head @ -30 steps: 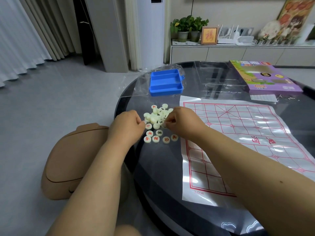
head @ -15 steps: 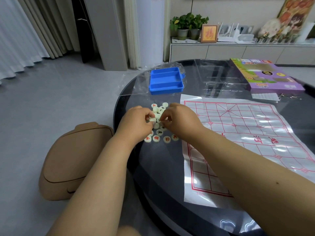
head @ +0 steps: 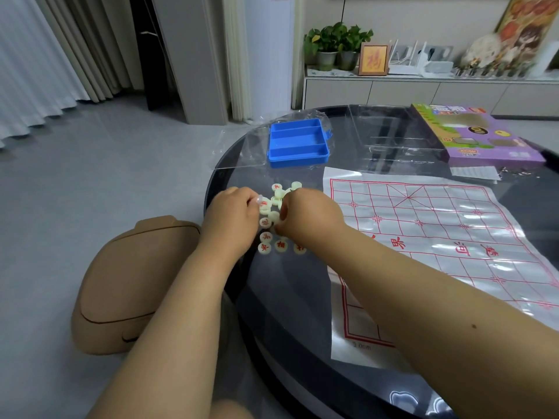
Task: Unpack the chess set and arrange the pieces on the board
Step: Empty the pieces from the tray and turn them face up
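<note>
A heap of pale round chess pieces (head: 276, 196) with red characters lies on the dark glass table, left of the plastic board sheet (head: 423, 237) with its red grid. A short row of face-up pieces (head: 280, 245) sits nearer me. My left hand (head: 231, 217) is at the heap's left side with fingers curled, and its fingertips pinch a piece with a red mark. My right hand (head: 305, 217) is at the heap's right side; its curled fingers pinch a pale piece. Both hands hide part of the heap.
An open blue plastic case (head: 298, 143) stands behind the heap on a clear plastic wrapper (head: 242, 149). A purple game box (head: 472, 134) lies at the far right with a paper slip (head: 473, 172) before it. A tan beanbag-like seat (head: 127, 282) sits on the floor at the left.
My left hand has moved in from the heap's left edge to the pieces and now pinches one. My right hand stays at the heap. The camera has shifted slightly.
</note>
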